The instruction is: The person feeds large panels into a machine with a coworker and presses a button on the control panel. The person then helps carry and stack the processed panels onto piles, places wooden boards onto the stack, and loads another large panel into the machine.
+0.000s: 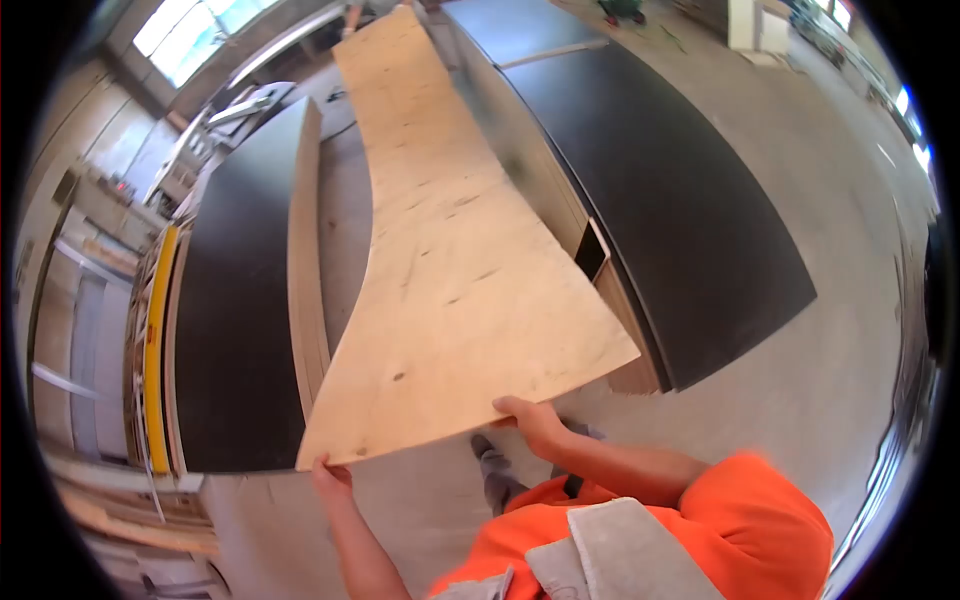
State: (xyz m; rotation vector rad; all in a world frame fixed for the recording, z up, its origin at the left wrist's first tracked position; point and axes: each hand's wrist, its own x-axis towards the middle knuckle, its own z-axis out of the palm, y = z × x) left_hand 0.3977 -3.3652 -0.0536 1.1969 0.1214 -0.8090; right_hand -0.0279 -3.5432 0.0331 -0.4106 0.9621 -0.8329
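A large bare plywood sheet stretches away from me, pale with small dark knots. Its sides look curved inward in this wide-angle view. My left hand grips the near left corner, thumb on top and fingers mostly hidden underneath. Farther right along the same near edge, my right hand is closed on the sheet with its thumb over the top face. At the far end, part of another person's hand shows by the sheet's corner.
To the right stands a stack of dark-faced panels; another dark stack stands on the left. A yellow spirit level or bar is beside the left stack. Concrete floor shows around my feet. Windows are at the back left.
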